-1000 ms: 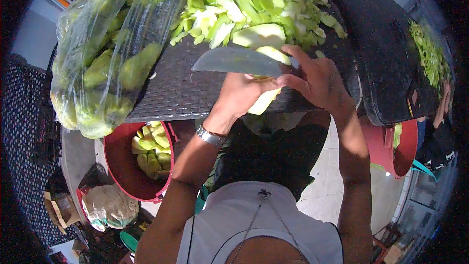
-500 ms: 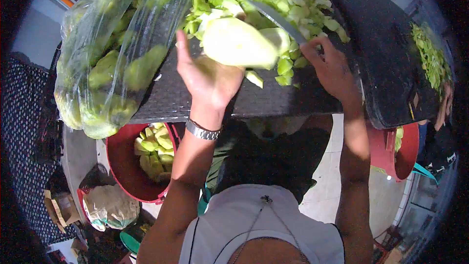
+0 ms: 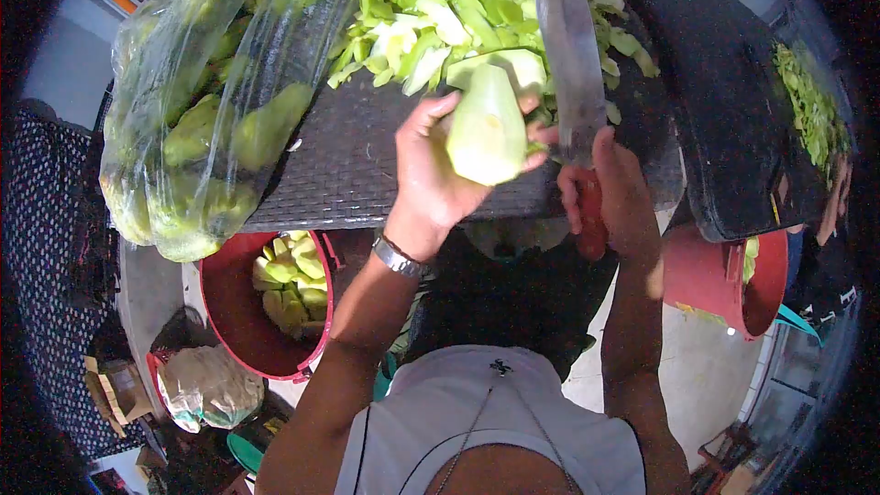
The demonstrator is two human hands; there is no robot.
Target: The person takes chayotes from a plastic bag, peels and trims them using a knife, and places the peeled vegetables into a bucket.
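In my left hand [image 3: 445, 160] I hold a peeled, pale-green fruit [image 3: 490, 124], pear-shaped like an unripe papaya, its broad end toward me. My fingers curl round its underside. My right hand [image 3: 623, 188] grips a large knife [image 3: 573, 64] by its red handle, the wide blade pointing up and away, just right of the fruit and apart from it. Behind the fruit lies another pale peeled piece [image 3: 522, 64], partly covered. A heap of green peelings [image 3: 431, 14] spreads over the far side of the dark woven tabletop [image 3: 339, 156].
A clear plastic bag [image 3: 211, 128] of unpeeled green fruit stands at left. Below it, a red bucket [image 3: 215, 312] holds peeled pieces. At right are a dark chair-like panel [image 3: 724, 101], another red bucket [image 3: 701, 275], more peelings [image 3: 811, 101] and another person's hand [image 3: 834, 202].
The fruit has turned from lying sideways to pointing away and come slightly nearer and right. The knife has swung from slanting left to nearly upright, and my right hand has moved lower.
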